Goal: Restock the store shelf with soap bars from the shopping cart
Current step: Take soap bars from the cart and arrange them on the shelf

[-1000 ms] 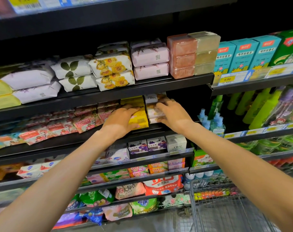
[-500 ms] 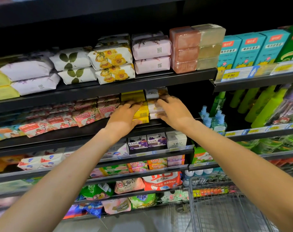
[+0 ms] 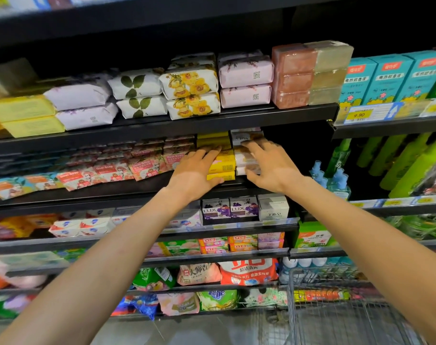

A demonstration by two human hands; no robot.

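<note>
- A person is reaching both arms into the second shelf (image 3: 147, 192) from the top, squaring up two neighbouring stacks of boxed soap.
- The left hand (image 3: 194, 170) is lying with straight fingers against the stack of yellow soap boxes (image 3: 222, 165), thumb under the lowest box; it is pressing, not clasping.
- The right hand (image 3: 271, 165) is spreading its fingers over the front of the white-and-brown soap boxes (image 3: 245, 155) just beside the yellow ones; this grip too is looking open, nothing pinched.
- Judged from this, the step in hand is tidying bars already placed, not carrying new ones.
- The shopping cart (image 3: 336, 307) is standing low on the right; its contents cannot be made out.
- The next move is likely calling for both hands to let go, drop to the cart and pick up more bars.
</note>
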